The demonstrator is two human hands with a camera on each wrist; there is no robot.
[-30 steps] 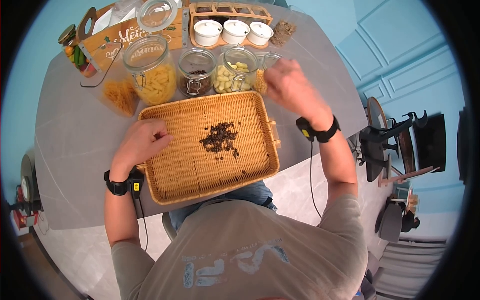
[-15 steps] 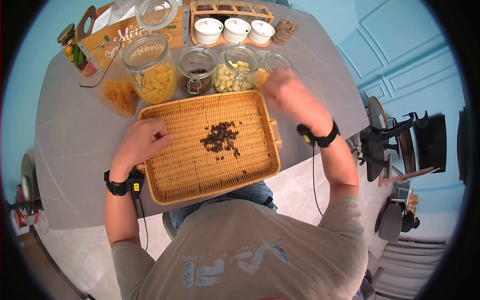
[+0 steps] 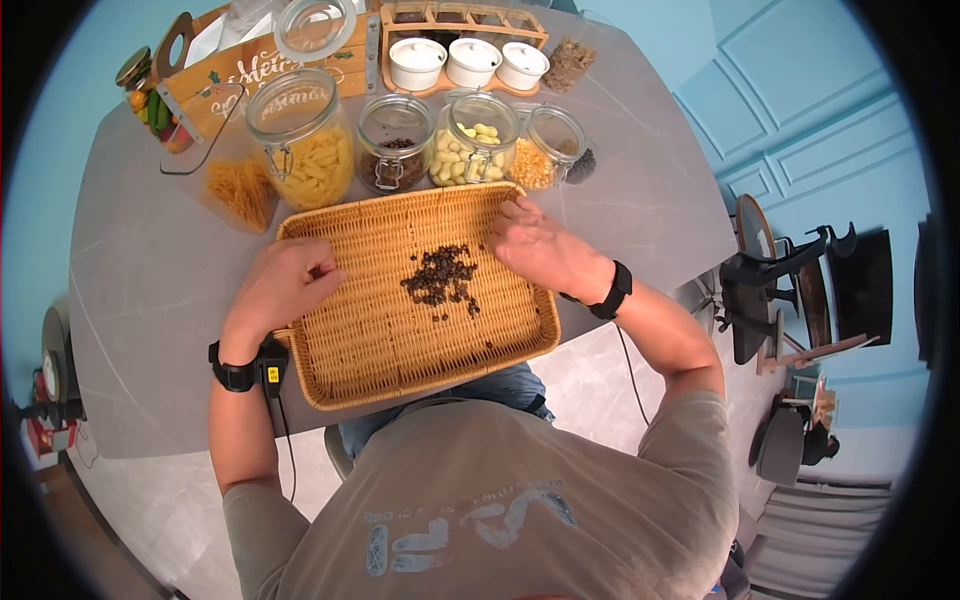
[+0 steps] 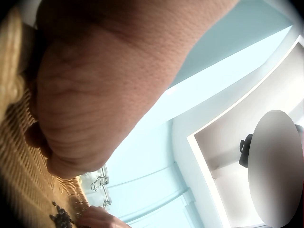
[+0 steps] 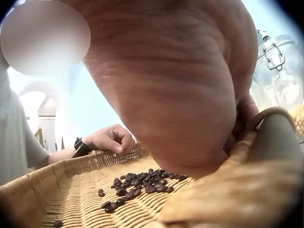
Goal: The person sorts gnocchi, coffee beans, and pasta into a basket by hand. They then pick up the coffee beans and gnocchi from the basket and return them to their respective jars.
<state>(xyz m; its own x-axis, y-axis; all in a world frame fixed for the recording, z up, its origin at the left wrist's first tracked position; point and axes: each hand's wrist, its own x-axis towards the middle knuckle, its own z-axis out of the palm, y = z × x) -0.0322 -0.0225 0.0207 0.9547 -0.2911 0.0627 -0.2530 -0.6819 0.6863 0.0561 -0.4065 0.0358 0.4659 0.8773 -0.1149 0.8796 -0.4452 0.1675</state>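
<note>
Wicker basket (image 3: pixel 370 345) lies lengthwise left to right, slightly askew

Tan basket (image 3: pixel 360 350), near-black beans (image 3: pixel 440 275)

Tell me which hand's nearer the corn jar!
Right: the right hand is in front of the corn jar; the left hand is farther, at the basket's left rim.

Basket (image 3: pixel 360 340) in all three views
</note>
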